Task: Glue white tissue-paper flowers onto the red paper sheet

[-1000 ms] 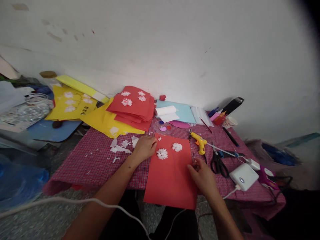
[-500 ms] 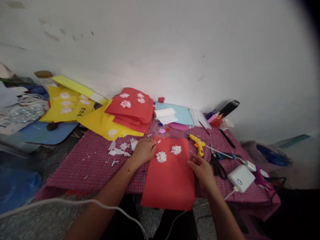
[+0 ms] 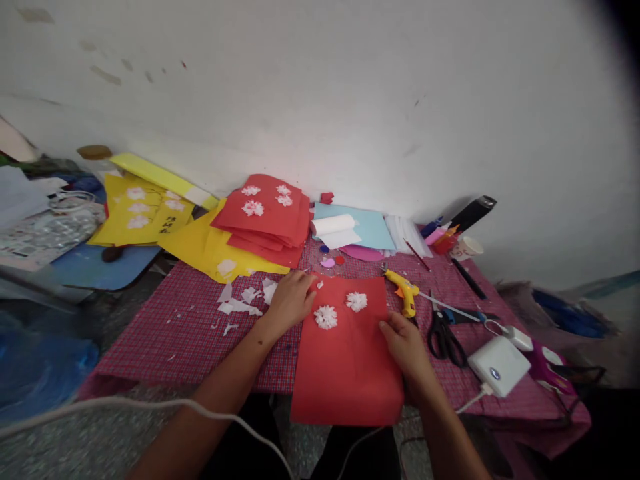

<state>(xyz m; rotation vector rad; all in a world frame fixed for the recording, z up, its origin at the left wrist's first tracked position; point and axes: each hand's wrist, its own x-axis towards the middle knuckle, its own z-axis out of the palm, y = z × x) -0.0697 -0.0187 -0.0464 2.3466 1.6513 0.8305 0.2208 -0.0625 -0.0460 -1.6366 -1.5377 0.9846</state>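
Since a second ago, the red paper sheet (image 3: 345, 373) has swung slightly, its near edge now more level, and my right hand (image 3: 411, 343) has laid its thumb more plainly over the sheet's right edge. That hand's fingers bend together at the edge; from my feed I cannot tell whether they pinch the paper. My left hand (image 3: 287, 297) rests with fingers together at the sheet's far left corner, its grip likewise unclear to me. The sheet overhangs the near side of the checked tablecloth (image 3: 150, 333), with two white paper flowers (image 3: 325, 317) on its far half. Left of it I see torn white scraps (image 3: 240, 307); right, a yellow glue gun (image 3: 409, 297) and black-handled scissors (image 3: 444, 339). Farther out lie a white paper roll (image 3: 332, 224) and, far left, stacked red sheets (image 3: 273, 223).
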